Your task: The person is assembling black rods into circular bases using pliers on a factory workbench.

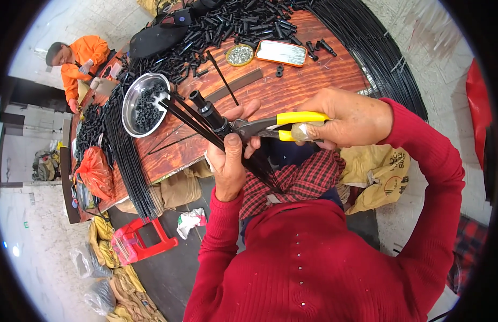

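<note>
My left hand is closed round a black tubular fitting and a bundle of thin black rods. Several rods stick out past the fitting toward the table; their other ends reach down to my checked apron. My right hand grips a pair of pliers with yellow handles. The dark jaws point left and meet the side of the fitting, close to my left fingertips. What lies between the jaws is hidden. Some pale wrapping shows at my right thumb.
A metal bowl of small black rings stands on the wooden table. Behind are a heap of black tubular parts and two tins of small metal pieces. Long rods hang over the edge toward a red stool. A person in orange works far left.
</note>
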Tool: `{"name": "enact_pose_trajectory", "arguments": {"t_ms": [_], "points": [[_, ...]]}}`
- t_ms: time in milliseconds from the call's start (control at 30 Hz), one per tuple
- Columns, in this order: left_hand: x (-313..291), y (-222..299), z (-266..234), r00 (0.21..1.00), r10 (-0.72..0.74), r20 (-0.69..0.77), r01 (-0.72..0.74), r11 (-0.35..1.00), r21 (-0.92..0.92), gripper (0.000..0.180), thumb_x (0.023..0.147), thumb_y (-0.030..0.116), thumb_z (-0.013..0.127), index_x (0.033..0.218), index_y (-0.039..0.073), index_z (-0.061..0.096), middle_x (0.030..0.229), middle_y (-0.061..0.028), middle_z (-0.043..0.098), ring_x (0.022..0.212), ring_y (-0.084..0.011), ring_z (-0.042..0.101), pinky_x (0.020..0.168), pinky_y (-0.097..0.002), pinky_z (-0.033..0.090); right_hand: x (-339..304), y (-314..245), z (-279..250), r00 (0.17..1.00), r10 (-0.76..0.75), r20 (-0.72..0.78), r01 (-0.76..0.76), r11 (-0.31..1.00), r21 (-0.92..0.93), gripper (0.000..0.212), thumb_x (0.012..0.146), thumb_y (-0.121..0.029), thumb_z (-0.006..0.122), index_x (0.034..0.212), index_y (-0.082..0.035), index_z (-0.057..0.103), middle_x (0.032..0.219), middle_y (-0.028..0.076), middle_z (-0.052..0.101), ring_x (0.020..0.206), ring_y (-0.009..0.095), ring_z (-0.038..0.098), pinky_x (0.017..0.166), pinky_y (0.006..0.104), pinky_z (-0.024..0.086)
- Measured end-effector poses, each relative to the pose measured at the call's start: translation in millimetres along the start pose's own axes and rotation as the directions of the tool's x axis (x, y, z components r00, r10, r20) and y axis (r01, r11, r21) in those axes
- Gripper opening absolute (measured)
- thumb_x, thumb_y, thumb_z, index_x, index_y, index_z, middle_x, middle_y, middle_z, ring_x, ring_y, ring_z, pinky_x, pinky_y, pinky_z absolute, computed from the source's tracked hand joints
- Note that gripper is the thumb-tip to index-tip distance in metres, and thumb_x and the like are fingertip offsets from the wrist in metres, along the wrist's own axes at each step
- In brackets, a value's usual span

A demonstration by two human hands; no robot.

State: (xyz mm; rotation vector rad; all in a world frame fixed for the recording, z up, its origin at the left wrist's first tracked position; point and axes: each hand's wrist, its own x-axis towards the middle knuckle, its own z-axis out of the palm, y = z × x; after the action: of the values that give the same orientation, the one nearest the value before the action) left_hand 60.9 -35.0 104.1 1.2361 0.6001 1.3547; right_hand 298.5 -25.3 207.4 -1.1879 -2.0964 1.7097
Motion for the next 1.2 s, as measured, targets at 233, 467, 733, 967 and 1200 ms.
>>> {"name": "enact_pose_trajectory", "arguments": {"t_ms": [233, 467, 733, 967, 1200], "points": [[2.9, 4.9, -5.1, 0.993, -0.06, 0.099, 0.07, 0.992, -0.102, 0.073, 0.095, 0.047, 0.058, 0.142, -0.004, 0.034, 0.137, -0.0302, 0.049, 0.077, -0.0098, 0.058, 0.056, -0.0172, 0.041, -8.9, -4.7, 6.7, 0.99, -0.056, -0.131, 0.026, 0.976, -0.218, 0.023, 0.093, -0.019, 0.059, 0.106, 0.0, 0.062, 0.065, 0.007, 0.06, 0.057, 0.014, 0.062, 0.051, 0.0313, 0.046], [3.6, 1.4, -6.9, 0.992, -0.001, 0.129, 0.011, 0.997, -0.078, 0.071, 0.096, 0.045, 0.057, 0.142, -0.003, 0.034, 0.134, -0.0307, 0.051, 0.077, -0.0124, 0.058, 0.056, -0.0192, 0.042, -9.0, -2.9, 7.3, 0.952, -0.234, -0.196, 0.115, 0.87, -0.48, 0.021, 0.085, -0.014, 0.063, 0.102, -0.001, 0.062, 0.072, 0.016, 0.063, 0.064, 0.032, 0.065, 0.059, 0.0417, 0.047], [4.7, -1.0, -9.6, 0.991, -0.024, 0.131, 0.04, 0.991, -0.125, 0.072, 0.094, 0.047, 0.058, 0.14, -0.004, 0.037, 0.128, -0.0317, 0.055, 0.066, -0.0121, 0.051, 0.056, -0.0226, 0.039, -12.4, -4.9, 3.2, 0.982, -0.119, -0.146, 0.063, 0.938, -0.34, 0.02, 0.089, -0.014, 0.06, 0.103, 0.0, 0.062, 0.069, 0.012, 0.064, 0.057, 0.022, 0.065, 0.055, 0.0347, 0.049], [5.1, -3.8, -11.4, 0.99, -0.022, 0.14, 0.044, 0.986, -0.16, 0.067, 0.096, 0.046, 0.056, 0.137, -0.005, 0.04, 0.127, -0.0325, 0.056, 0.064, -0.0115, 0.05, 0.058, -0.0234, 0.04, -12.1, -4.8, 7.1, 0.976, -0.141, -0.166, 0.083, 0.945, -0.316, 0.018, 0.09, -0.011, 0.06, 0.104, 0.0, 0.061, 0.067, 0.01, 0.063, 0.055, 0.017, 0.065, 0.054, 0.032, 0.05], [2.4, -3.2, -8.6, 0.99, 0.016, 0.143, -0.008, 0.998, -0.059, 0.066, 0.097, 0.048, 0.054, 0.137, -0.003, 0.04, 0.124, -0.0314, 0.058, 0.063, -0.0108, 0.049, 0.055, -0.0225, 0.039, -11.8, -2.7, 11.4, 0.925, -0.3, -0.234, 0.13, 0.827, -0.547, 0.016, 0.083, -0.011, 0.065, 0.097, -0.003, 0.062, 0.074, 0.015, 0.065, 0.067, 0.034, 0.066, 0.061, 0.0422, 0.05]]}}
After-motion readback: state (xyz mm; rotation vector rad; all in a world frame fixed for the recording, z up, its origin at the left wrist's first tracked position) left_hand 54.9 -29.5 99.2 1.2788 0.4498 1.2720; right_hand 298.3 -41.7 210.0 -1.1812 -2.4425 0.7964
